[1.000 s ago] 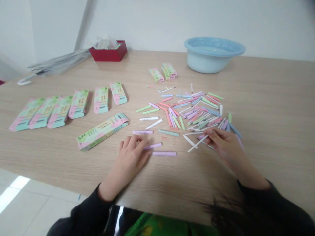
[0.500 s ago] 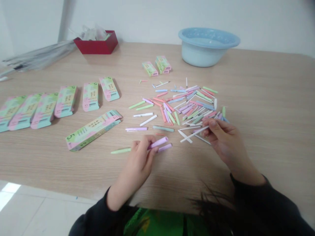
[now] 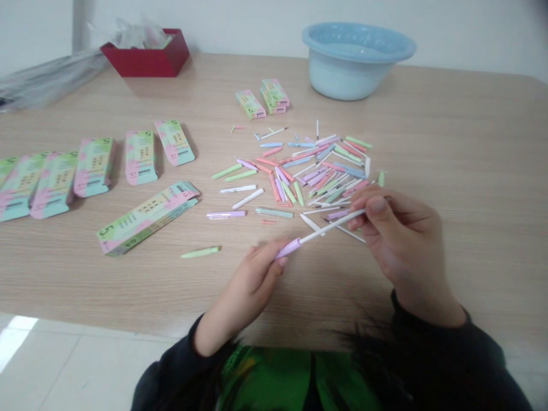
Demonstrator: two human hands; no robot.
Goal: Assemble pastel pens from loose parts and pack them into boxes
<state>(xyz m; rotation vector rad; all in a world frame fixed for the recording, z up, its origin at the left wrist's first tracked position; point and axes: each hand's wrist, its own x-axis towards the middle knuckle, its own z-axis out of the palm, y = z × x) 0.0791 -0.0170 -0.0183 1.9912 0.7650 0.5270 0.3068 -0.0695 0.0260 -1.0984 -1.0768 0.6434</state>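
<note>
My left hand (image 3: 250, 282) is closed around a purple pen barrel (image 3: 289, 248), which points up to the right. Pinched in my right hand (image 3: 398, 245) is a thin white pen refill (image 3: 331, 226). The refill's lower end meets the open mouth of the barrel; how far inside it reaches, I cannot tell. Beyond my hands lies a loose heap of pen parts (image 3: 319, 177) in pink, green, purple, blue and white. A light green pen part (image 3: 201, 252) rests left of my left hand. Nearby are a purple pen cap (image 3: 226, 214) and a grey-green one (image 3: 274, 213).
An open long pen box (image 3: 148, 220) lies at the left, with several similar boxes (image 3: 94, 166) behind it. More boxes (image 3: 275, 94) sit farther back. A blue basin (image 3: 357, 63), a red tray (image 3: 148, 63) and a folded umbrella (image 3: 47, 80) stand along the wall.
The refill in my right hand has come to the mouth of the purple barrel in my left hand. A second purple piece beside my left hand no longer shows. The view has shifted slightly.
</note>
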